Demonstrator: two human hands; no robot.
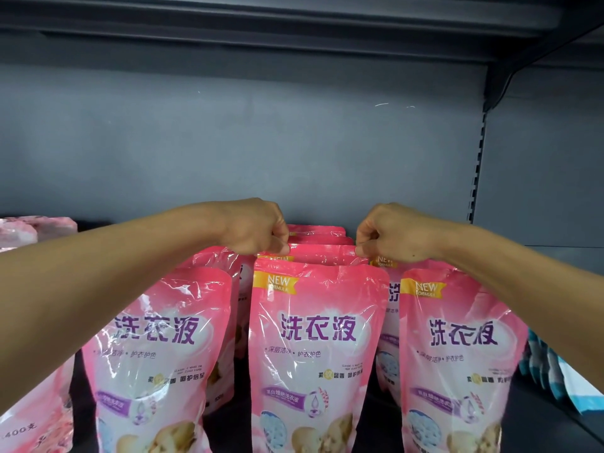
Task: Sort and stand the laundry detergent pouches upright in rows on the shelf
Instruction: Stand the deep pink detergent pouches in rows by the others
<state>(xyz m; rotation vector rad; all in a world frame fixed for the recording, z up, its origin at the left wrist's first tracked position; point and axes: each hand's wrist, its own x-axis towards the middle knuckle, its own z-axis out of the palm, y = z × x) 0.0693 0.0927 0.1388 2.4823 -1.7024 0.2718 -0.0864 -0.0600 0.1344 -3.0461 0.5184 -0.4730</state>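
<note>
My left hand (258,228) and right hand (389,235) each pinch a top corner of a glossy pink pouch (322,255), second in the middle row at 12 o'clock. Crinkly, flat-topped pouches stand in three rows on the dark shelf (523,416). Open room lies behind, before the grey back panel (261,142).

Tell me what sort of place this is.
Most likely a shop aisle. Many identical pink detergent pouches stand in rows on a grey metal shelf with a slotted upright, and both hands, left hand and right hand, pinch one pouch's top.
</note>
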